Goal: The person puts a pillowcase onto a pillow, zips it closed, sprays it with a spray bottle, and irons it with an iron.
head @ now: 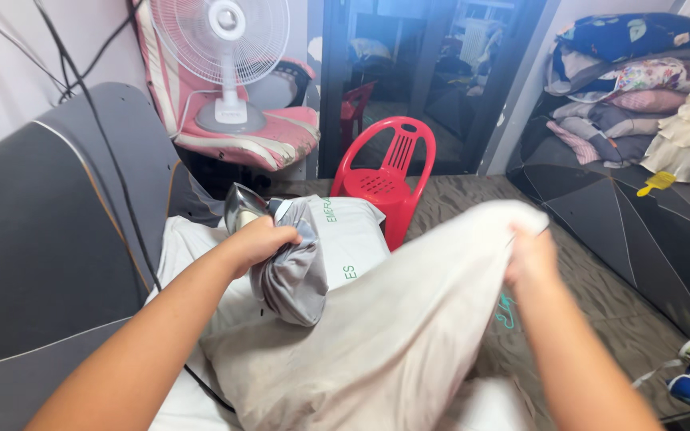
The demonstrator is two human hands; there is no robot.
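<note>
My left hand [259,241] is closed around a bunched grey fabric cover [293,275], held up at centre left. My right hand [530,259] grips the far corner of a large off-white pillow [385,335] that lies across my lap and slopes up to the right. The grey cover hangs against the pillow's upper left end. Behind the cover lies a white pillow with green print [353,235].
A red plastic chair [385,172] stands just beyond the pillows. A white fan [221,48] sits on a striped cushion at the back left. Dark grey padded furniture [41,239] flanks the left; folded bedding [640,88] is stacked at the right. A black cable [113,160] hangs on the left.
</note>
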